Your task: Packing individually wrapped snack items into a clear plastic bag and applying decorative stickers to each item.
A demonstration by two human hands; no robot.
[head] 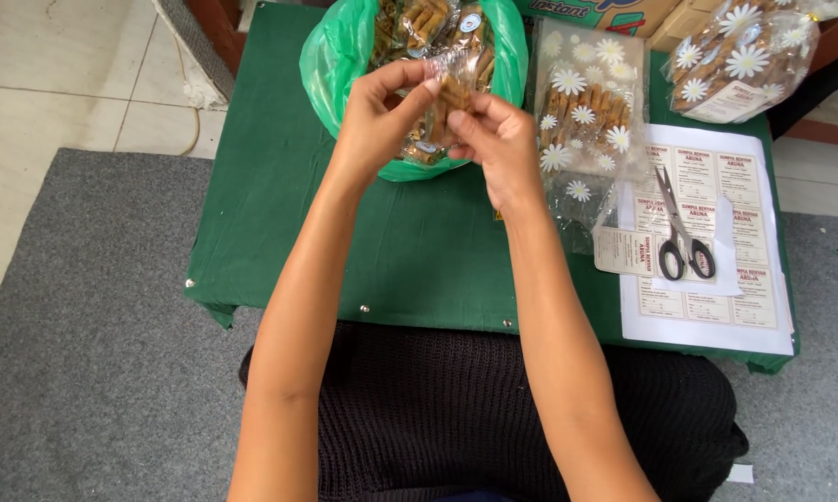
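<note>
I have my left hand (382, 112) and right hand (498, 139) both pinching one small clear snack packet (451, 93), its long axis near upright between them, above the green bag (330, 65) on the worktop (419, 251).

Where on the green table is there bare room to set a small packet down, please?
The green table is bare on its left part and along the near edge, between the green bag and the label sheet. The far and right side is crowded: daisy-print bags, scissors. Both hands, left and right, hold a clear snack packet.
</note>
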